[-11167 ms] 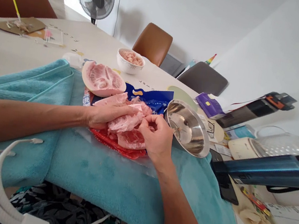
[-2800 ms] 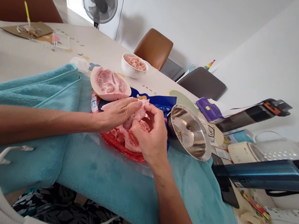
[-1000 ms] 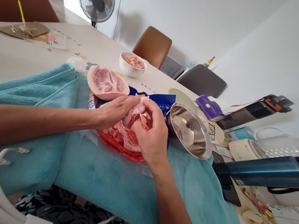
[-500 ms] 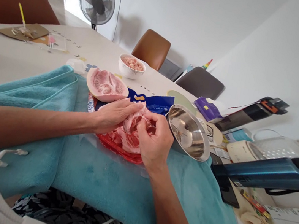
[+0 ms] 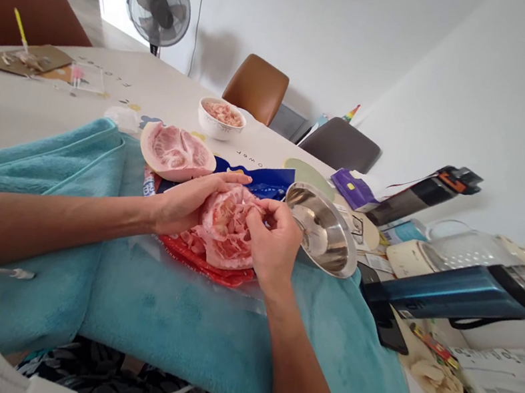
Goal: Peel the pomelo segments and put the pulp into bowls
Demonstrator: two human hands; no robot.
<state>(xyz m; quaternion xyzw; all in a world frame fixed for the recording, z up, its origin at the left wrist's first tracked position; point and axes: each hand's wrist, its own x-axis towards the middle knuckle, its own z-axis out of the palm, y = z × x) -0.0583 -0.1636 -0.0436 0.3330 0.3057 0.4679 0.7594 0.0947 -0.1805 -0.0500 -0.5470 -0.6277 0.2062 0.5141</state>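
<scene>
Both my hands work a pink pomelo segment (image 5: 227,217) over a red and blue plastic bag (image 5: 265,182) spread on a teal towel (image 5: 160,314). My left hand (image 5: 187,202) cups the segment from the left, fingers curled round its top. From the right, my right hand (image 5: 273,244) pinches the segment's membrane edge with fingers closed. More pink pomelo pieces (image 5: 226,254) lie beneath on the bag. A halved pomelo rind (image 5: 175,152) sits just behind my left hand. A tilted steel bowl (image 5: 322,229) rests right of my right hand.
A white bowl of peeled pulp (image 5: 220,119) stands further back on the white table (image 5: 29,108). Dark blue and black bottles (image 5: 459,291), a clear jug, papers and a purple pack (image 5: 352,189) crowd the right side. A fan (image 5: 158,5) and brown chairs stand behind.
My hands have lifted and turned the segment so its opened pink flesh faces up. The right fingers moved from inside the fold to its right edge. The view shifted slightly left.
</scene>
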